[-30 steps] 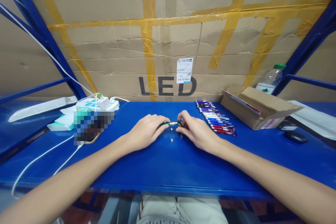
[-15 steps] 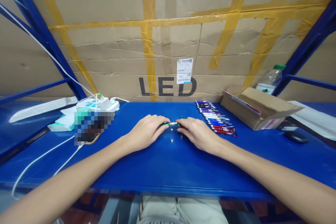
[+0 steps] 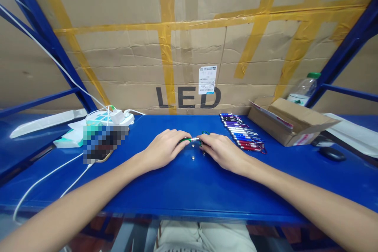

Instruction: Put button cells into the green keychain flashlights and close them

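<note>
Between my two hands is a slim green keychain flashlight [image 3: 194, 139] with a silver middle section. My left hand [image 3: 165, 147] pinches its left end between thumb and fingers. The fingers of my right hand [image 3: 223, 150] are closed on its right end, where a green carabiner clip [image 3: 204, 132] shows behind them. Just below the flashlight, small round silver pieces like button cells [image 3: 193, 158] lie on the blue table [image 3: 189, 193]; one is partly by my right fingers.
Right of my hands is a row of similar flashlights [image 3: 240, 132] in several colours. Beyond them are an open cardboard box [image 3: 288, 120], a black mouse [image 3: 332, 154] and a bottle [image 3: 304, 88]. A power strip [image 3: 125, 118], phone [image 3: 106, 153] and white cables [image 3: 44, 183] lie left. A large carton [image 3: 132, 67] stands behind.
My right fingertips have shifted very slightly on the flashlight, with a little more green showing under them. My left hand stays in place.
</note>
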Available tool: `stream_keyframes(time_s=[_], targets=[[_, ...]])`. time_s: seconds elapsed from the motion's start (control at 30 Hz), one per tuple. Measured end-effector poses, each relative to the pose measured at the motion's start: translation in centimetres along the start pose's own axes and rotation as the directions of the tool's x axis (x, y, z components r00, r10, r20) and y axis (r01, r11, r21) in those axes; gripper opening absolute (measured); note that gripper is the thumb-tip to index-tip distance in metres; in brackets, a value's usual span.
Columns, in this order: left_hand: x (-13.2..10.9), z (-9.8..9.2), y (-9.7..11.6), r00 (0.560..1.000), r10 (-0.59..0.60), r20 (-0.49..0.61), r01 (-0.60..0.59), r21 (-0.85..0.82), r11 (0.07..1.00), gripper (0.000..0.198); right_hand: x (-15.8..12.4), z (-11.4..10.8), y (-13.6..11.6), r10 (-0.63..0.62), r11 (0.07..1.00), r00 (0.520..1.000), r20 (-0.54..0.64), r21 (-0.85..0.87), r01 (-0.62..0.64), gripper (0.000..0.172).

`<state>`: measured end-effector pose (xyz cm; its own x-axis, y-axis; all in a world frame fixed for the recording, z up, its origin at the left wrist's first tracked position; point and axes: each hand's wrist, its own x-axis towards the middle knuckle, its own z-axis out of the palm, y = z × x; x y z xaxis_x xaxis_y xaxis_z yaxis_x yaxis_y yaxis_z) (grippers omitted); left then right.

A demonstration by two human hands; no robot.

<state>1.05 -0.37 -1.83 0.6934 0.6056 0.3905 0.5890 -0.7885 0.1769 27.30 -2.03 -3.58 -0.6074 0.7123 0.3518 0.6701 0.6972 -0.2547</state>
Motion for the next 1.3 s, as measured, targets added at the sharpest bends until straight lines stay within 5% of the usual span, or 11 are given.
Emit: stream_keyframes(time_s=[1.0, 1.3], targets=[[-0.14, 0.12, 0.06, 1.000, 0.006, 0.021, -0.006, 0.016, 1.000, 0.030, 0.30, 0.26, 0.24, 0.053, 0.998, 0.999, 0.003, -0.030, -0.053, 0.020], [-0.13, 0.32, -0.20, 1.000, 0.018, 0.021, -0.019, 0.026, 0.999, 0.032, 0.27, 0.07, -0.01, 0.080, 0.997, 0.994, -0.073, -0.006, -0.081, 0.022]])
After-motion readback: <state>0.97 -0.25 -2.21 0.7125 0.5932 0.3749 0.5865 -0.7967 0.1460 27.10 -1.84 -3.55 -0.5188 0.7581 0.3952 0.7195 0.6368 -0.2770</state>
